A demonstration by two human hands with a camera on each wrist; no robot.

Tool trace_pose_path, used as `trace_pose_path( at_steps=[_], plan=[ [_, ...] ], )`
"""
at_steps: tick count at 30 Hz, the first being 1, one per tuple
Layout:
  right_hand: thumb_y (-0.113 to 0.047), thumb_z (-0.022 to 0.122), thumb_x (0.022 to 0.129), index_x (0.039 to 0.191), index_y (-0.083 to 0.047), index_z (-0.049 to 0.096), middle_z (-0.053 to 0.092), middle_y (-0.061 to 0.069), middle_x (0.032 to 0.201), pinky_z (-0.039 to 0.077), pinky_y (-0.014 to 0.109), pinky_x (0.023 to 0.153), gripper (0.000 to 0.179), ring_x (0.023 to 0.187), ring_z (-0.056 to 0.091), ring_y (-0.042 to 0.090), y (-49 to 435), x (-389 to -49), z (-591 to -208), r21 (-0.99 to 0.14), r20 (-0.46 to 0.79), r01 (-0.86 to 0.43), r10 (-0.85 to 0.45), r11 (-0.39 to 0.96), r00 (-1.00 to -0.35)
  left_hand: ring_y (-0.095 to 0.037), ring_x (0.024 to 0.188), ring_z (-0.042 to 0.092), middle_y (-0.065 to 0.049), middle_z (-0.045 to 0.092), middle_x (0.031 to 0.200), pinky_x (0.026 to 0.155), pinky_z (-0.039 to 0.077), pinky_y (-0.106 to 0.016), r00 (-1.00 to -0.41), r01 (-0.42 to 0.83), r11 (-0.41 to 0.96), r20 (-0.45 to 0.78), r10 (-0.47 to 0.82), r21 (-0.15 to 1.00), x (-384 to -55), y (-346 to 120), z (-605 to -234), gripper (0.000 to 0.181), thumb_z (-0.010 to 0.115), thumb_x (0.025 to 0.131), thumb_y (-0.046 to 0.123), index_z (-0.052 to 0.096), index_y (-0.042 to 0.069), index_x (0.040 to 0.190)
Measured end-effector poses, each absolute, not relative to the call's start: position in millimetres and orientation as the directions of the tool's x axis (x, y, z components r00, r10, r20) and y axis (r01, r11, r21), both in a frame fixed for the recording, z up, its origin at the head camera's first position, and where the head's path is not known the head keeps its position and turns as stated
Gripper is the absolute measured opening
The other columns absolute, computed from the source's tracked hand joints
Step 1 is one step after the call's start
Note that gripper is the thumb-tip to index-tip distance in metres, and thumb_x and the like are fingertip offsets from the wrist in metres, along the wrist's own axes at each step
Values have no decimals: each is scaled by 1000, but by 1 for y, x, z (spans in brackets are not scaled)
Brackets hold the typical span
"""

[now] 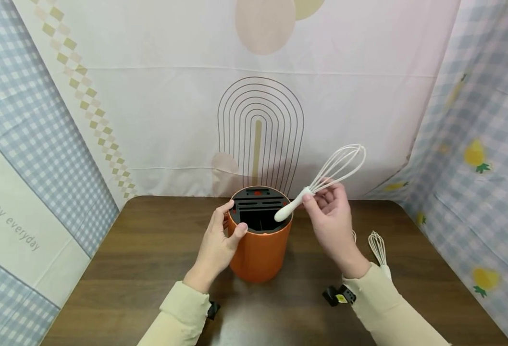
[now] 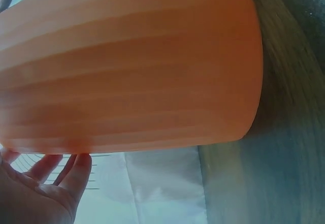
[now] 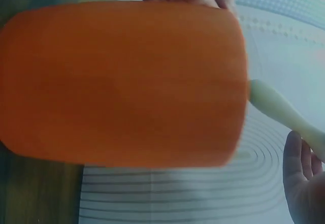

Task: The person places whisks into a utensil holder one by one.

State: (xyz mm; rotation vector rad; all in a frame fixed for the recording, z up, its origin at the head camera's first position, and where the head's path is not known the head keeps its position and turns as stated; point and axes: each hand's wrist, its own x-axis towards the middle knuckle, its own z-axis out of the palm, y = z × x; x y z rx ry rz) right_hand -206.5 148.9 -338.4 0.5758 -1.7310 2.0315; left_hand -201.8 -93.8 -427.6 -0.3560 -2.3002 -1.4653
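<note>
An orange utensil holder (image 1: 260, 257) with a black slotted insert (image 1: 258, 205) stands upright on the table. My left hand (image 1: 216, 240) grips its left side near the top, thumb at the front rim; the left wrist view shows those fingers (image 2: 76, 176) against the ribbed wall. In my right hand (image 1: 333, 226) a white whisk (image 1: 292, 205) is pinched where handle meets wires. It tilts, wires up and to the right, with the handle's end over the right part of the opening. The right wrist view shows the whisk handle (image 3: 277, 104) by the rim, its very tip hidden.
Another white whisk (image 1: 377, 247) lies on the wooden table (image 1: 141, 259), partly behind my right sleeve. A bit of white wire shows beside that wrist. A printed white cloth (image 1: 171, 120) hangs behind the table, with checked cloths (image 1: 465, 192) at both sides.
</note>
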Motion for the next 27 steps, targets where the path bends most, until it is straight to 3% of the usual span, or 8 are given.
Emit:
trace_pose_path(
  at_steps=[11, 15, 21, 27],
  plan=[
    [6, 61, 89, 129, 7, 38, 56, 21, 108, 54, 29, 80, 45, 92, 60, 27, 112, -203, -345, -800, 593, -599, -114, 28, -797, -20, 118, 49, -3, 45, 136, 102, 42, -40, -894, 413, 387, 449, -3, 825, -200, -91, -426, 62, 58, 91, 49, 36, 31, 146],
    [8, 63, 87, 124, 9, 41, 59, 21, 104, 55, 31, 77, 43, 89, 63, 29, 104, -203, -345, -742, 632, -657, -190, 132, -752, -20, 118, 49, -3, 46, 136, 102, 42, -39, -895, 411, 389, 447, -1, 824, -200, -92, -427, 61, 58, 92, 48, 35, 32, 146],
    [-2, 68, 87, 119, 1, 45, 60, 10, 100, 56, 29, 73, 40, 85, 64, 17, 105, -216, -362, -620, 686, -751, -307, 226, -659, -21, 118, 49, -2, 43, 139, 102, 42, -41, -887, 424, 391, 462, -5, 817, -201, -91, -427, 60, 57, 93, 47, 35, 31, 146],
    [-2, 71, 83, 127, -1, 44, 64, 5, 94, 56, 31, 73, 53, 82, 65, 15, 106, -216, -367, -516, 699, -804, -399, 294, -594, -21, 114, 51, -4, 46, 135, 100, 43, -41, -864, 462, 390, 504, -6, 797, -201, -90, -428, 55, 53, 96, 40, 37, 26, 146]
  ],
)
